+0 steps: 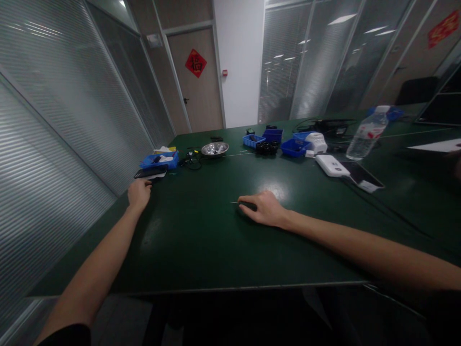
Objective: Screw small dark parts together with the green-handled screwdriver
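Note:
My right hand (266, 208) rests on the green table (194, 240), closed around a small screwdriver (248, 205) with a dark handle. Its thin metal shaft points left. Toward the left edge of the table, my left hand (139, 193) has its fingers curled together; whatever they may hold is hidden or too small to name. Just beyond those fingers lies a flat black object (151, 171), perhaps a phone or pouch, with something white under it. Behind that sits a blue tray (175, 161) with small items in it.
A shiny metal bowl (215, 149) holds small parts, with black cables (192, 161) beside it. Farther right are blue bins (293, 148), a white power bank (332, 166), a dark phone-like slab (363, 175) and a water bottle (367, 134). A cable crosses the right side.

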Motion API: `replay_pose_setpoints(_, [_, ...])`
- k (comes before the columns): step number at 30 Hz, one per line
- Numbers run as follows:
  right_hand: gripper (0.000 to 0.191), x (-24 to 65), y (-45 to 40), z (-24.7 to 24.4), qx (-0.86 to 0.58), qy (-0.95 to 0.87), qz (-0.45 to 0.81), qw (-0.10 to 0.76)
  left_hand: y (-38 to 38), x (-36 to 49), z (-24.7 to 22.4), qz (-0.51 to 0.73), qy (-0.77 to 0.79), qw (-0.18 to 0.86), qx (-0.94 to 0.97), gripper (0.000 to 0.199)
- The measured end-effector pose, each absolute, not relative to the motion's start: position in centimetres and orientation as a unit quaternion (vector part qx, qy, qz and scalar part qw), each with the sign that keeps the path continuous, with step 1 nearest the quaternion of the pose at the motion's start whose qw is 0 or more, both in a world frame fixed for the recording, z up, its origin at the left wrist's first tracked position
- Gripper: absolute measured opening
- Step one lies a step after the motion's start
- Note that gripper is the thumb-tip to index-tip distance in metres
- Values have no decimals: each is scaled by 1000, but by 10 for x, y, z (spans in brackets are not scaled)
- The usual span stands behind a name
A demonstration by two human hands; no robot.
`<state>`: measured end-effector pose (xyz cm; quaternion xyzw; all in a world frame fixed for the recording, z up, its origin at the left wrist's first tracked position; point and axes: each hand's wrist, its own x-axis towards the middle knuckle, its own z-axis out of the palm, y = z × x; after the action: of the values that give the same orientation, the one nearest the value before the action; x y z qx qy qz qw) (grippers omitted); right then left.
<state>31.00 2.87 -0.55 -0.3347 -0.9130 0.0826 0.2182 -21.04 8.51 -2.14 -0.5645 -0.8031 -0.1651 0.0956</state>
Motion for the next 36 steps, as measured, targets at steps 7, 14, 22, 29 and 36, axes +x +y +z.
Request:
replay_pose_setpoints(7, [40,310,29,-6,-331,-914,84,217,85,-211,-22,-157,-797,121,-571,34])
replay_pose_setpoints(14, [40,310,29,-5,-332,-914,84,218,85,-211,-23,-146,-789,134,-582,33])
replay_pose_setpoints(22, [40,310,29,-7,-332,-915,73,216,87,-212,-25,-123,-787,145,-587,33])
replay_pose_setpoints(29, [40,311,31,-8,-322,-917,74,221,90,-215,-30,-116,-791,149,-582,35])
replay_pose_setpoints(36, [40,310,30,-8,-327,-917,70,217,90,-217,-31,-118,-787,160,-584,38])
